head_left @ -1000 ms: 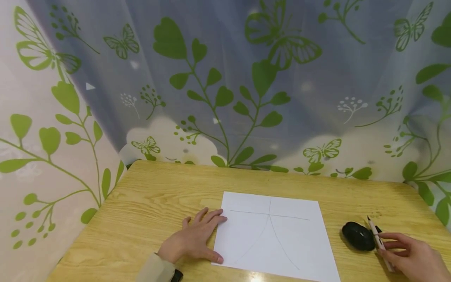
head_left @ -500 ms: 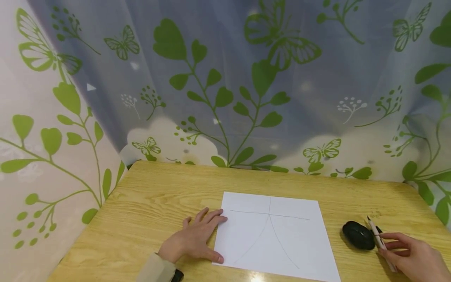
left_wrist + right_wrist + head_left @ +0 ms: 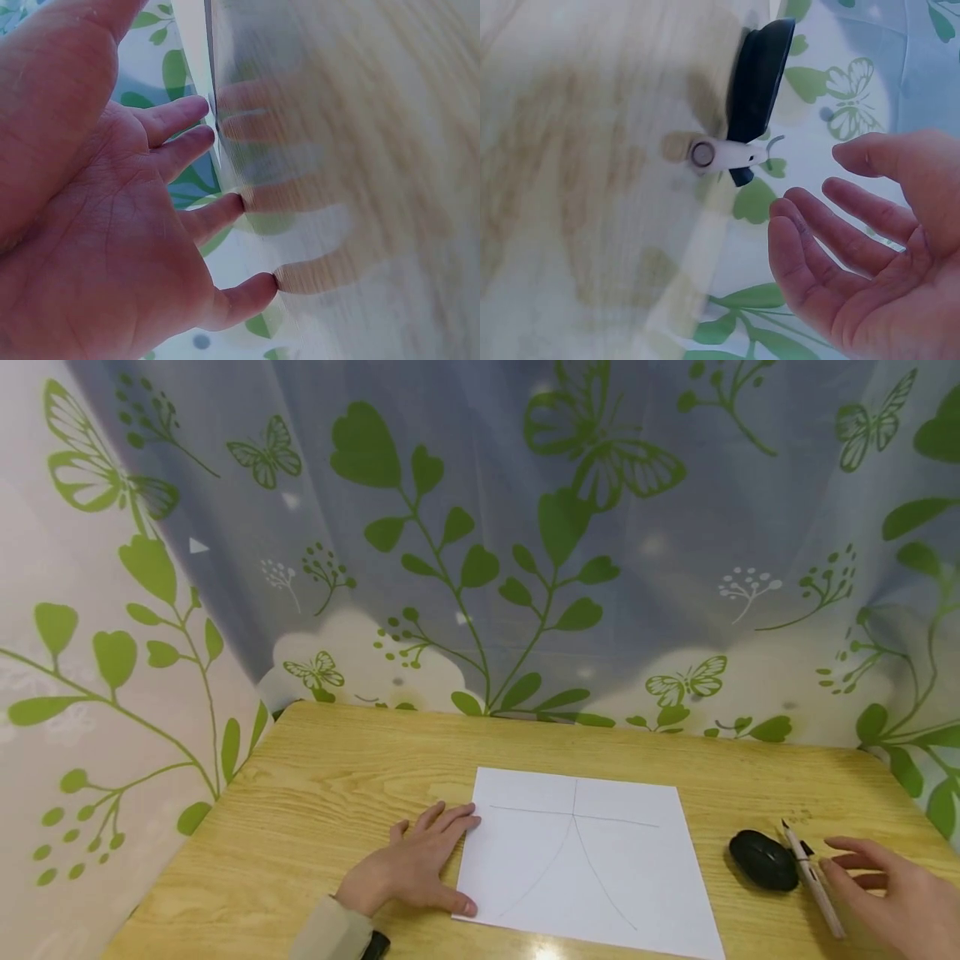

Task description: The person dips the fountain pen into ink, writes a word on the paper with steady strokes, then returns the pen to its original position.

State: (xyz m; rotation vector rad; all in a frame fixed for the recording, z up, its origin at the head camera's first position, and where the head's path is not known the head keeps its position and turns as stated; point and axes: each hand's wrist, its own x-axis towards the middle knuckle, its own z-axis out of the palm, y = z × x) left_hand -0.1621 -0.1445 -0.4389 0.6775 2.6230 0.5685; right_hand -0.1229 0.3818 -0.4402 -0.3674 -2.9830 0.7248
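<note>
On the wooden table lies a white sheet of paper (image 3: pixel 525 868) with thin lines: a short upright line, a long crossing line, and two curves spreading downward. My left hand (image 3: pixel 416 864) rests with spread fingers at the paper's left edge; in the left wrist view its fingertips (image 3: pixel 259 292) touch the tabletop. A pale pen (image 3: pixel 813 881) with a dark pointed tip lies at the right, against a black oval object (image 3: pixel 762 860). Just right of the pen, my right hand (image 3: pixel 888 893) holds nothing, its fingers loosely bent. The right wrist view shows a gap between these fingers and the pen (image 3: pixel 727 154).
A small black piece (image 3: pixel 806 847) sticks out beside the pen. The wooden table (image 3: pixel 352 752) ends at a curtain (image 3: pixel 480 527) printed with leaves and butterflies. A similar pale curtain (image 3: pixel 67 652) hangs along the left side.
My right hand has let go of the pen and drawn slightly to the right, leaving it beside the black oval object. The left hand stays at the paper's edge.
</note>
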